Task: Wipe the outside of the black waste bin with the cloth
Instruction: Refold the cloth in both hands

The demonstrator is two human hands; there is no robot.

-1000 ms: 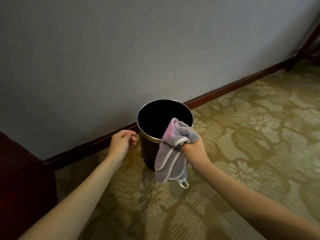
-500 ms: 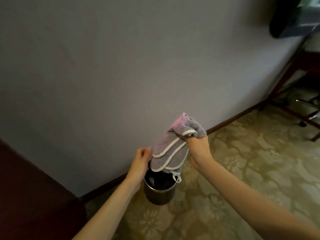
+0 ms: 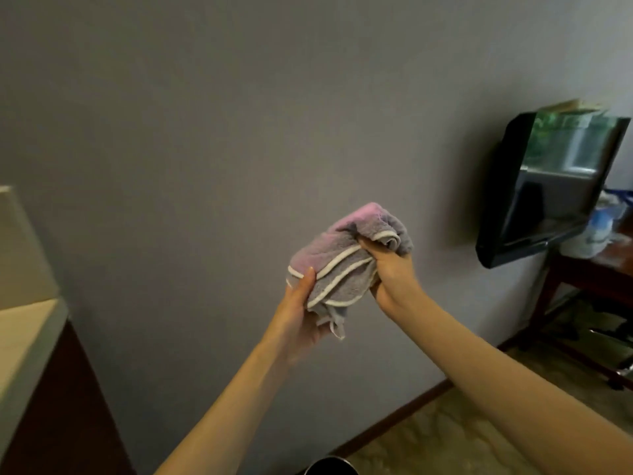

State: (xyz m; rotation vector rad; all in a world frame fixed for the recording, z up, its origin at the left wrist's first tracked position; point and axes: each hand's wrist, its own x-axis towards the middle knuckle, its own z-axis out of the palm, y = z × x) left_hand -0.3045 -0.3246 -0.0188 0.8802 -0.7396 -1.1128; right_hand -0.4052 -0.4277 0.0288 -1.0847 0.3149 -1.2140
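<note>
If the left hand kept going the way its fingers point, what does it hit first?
The left hand already grips the cloth; its fingers point up and away toward the grey wall, probably the next contact, though depth is unclear.

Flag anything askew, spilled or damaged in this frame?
Nothing spilled or damaged. Only oddity: the cloth is held bunched in both the left hand and the right hand, well above the waste bin, whose rim barely shows at the bottom edge.

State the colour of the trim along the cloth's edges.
White, on the grey-and-pink cloth; clearest in the head view.
</note>
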